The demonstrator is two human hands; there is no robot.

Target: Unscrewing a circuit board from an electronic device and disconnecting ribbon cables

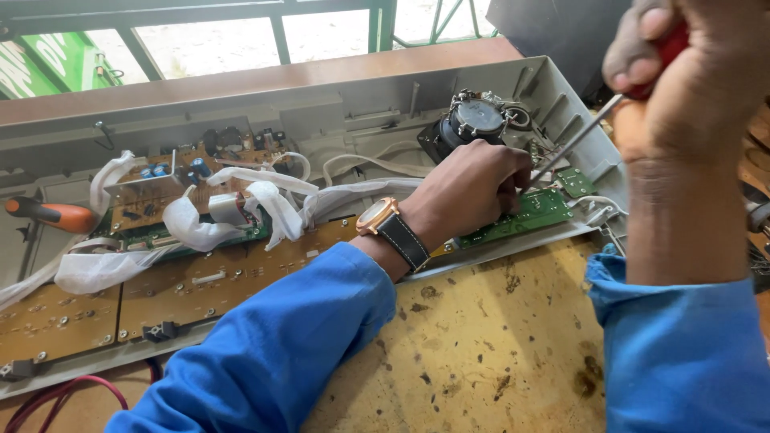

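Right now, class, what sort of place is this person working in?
Probably an electronics repair workshop: an opened grey casing full of circuit boards, a screwdriver in the right hand, and a stained, scarred workbench.

Repair workshop: stained workbench [481, 353], opened casing's circuit boards [200, 281], orange-handled screwdriver [52, 214].

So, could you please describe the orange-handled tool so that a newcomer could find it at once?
Start at the long grey casing lying open on the bench. Follow it to its far left end, past the white ribbon cables. The orange-handled tool lies there alone, the only bright orange thing.
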